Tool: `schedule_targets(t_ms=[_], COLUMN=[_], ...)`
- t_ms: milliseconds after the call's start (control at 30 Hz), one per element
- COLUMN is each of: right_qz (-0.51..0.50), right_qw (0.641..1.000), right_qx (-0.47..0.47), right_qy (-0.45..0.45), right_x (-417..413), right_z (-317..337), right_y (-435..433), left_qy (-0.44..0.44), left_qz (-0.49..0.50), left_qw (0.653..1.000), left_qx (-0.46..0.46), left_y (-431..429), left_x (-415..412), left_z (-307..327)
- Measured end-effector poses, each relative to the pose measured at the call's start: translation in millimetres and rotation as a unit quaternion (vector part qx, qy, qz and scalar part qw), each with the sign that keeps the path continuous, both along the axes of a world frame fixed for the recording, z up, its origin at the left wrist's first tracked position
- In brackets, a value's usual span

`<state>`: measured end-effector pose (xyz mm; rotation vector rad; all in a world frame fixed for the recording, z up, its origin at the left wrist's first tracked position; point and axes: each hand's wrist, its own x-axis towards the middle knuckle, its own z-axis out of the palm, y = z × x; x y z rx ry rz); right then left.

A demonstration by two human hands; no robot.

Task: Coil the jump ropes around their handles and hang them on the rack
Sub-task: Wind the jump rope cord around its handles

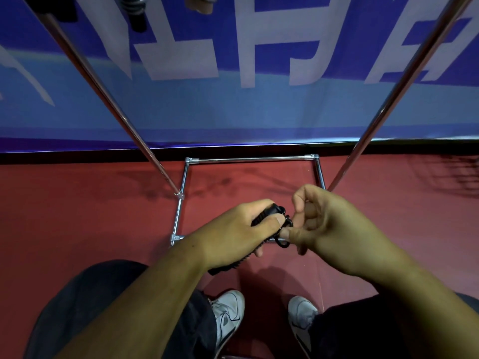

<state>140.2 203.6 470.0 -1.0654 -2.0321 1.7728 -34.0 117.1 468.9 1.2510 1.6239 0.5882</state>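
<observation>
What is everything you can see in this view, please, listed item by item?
jump rope: one, black, held between both hands above the rack's base
rack: one, chrome, base frame on the floor, two poles rising to the top corners
banner: one, blue with white characters, behind the rack
floor: red, under everything
hanging items: two, dark, at the top edge, too cropped to identify
shoes: two, white, bottom centre
trousers: dark, bottom left and right
left hand: grips the rope's handle end
right hand: pinches the cord by the handle tip
</observation>
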Motion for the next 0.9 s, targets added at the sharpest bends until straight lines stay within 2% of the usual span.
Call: schedule_targets(t_ms=[100,167,300,400,467,900], right_qz=[-0.058,-0.1,-0.141,-0.139,-0.138,-0.199], right_qw=[0.996,0.992,0.967,0.909,0.884,0.892], right_qx=[-0.048,-0.008,0.204,0.392,0.445,0.401], right_qy=[0.048,0.076,0.064,0.033,0.033,0.061], right_x=[0.4,-3.2,-8.6,-11.0,-13.2,-17.9], right_z=[3.4,1.8,-4.5,-8.4,-14.5,-17.9], right_y=[0.6,-3.2,-12.4,-13.9,-14.0,-19.8], left_qy=[-0.044,-0.118,-0.205,-0.239,-0.248,-0.249], left_qz=[0.029,0.088,0.168,0.199,0.212,0.212], left_qw=[0.999,0.989,0.964,0.95,0.945,0.945], left_qx=[0.009,-0.009,-0.03,-0.033,-0.028,0.014], left_y=[-0.4,1.1,4.7,7.1,8.6,13.3], left_x=[0.5,2.3,6.6,9.4,10.7,16.4], left_z=[-0.3,-1.0,1.8,3.8,3.6,2.9])
